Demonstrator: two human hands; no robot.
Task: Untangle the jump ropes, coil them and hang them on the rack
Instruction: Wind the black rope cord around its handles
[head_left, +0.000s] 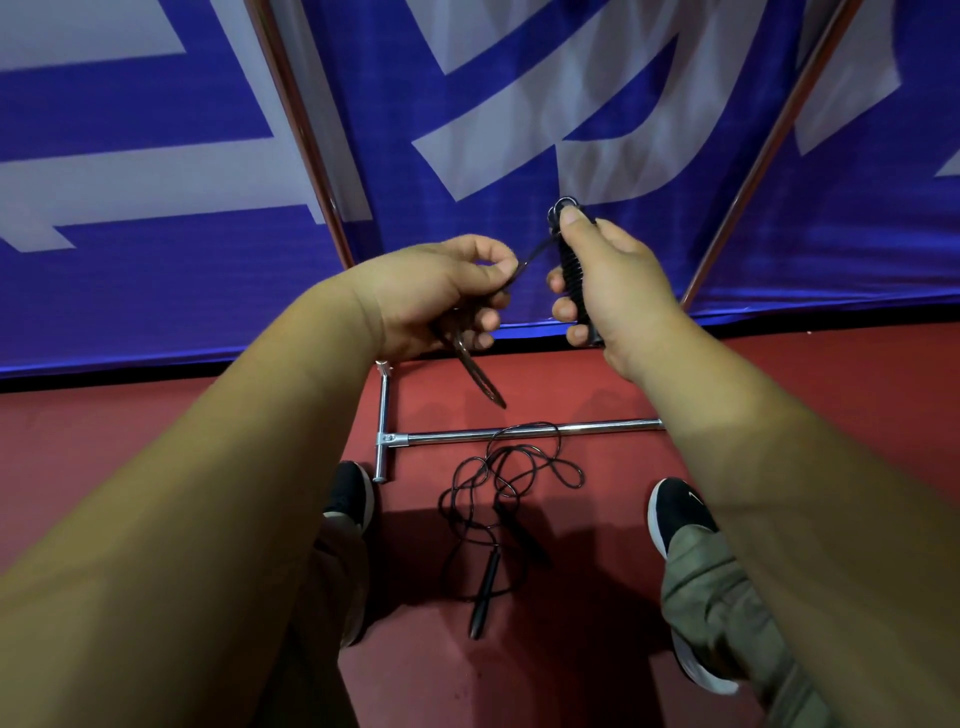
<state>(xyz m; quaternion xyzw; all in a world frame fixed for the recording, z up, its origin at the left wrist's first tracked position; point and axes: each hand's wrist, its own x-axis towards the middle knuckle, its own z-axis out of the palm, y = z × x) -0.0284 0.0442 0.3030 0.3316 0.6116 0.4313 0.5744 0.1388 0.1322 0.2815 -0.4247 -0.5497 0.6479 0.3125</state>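
Jump rope (571, 275) coiling looks to be the step in hand. The right hand (608, 280) grips its black handle upright, and the left hand (441, 291) pinches the cord, with loops hanging below it. A second jump rope (498, 488) lies tangled on the red floor (779, 395), one loop crossing the chrome rack bar (597, 427). The next move probably calls for keeping the cord taut while gathering the last slack.
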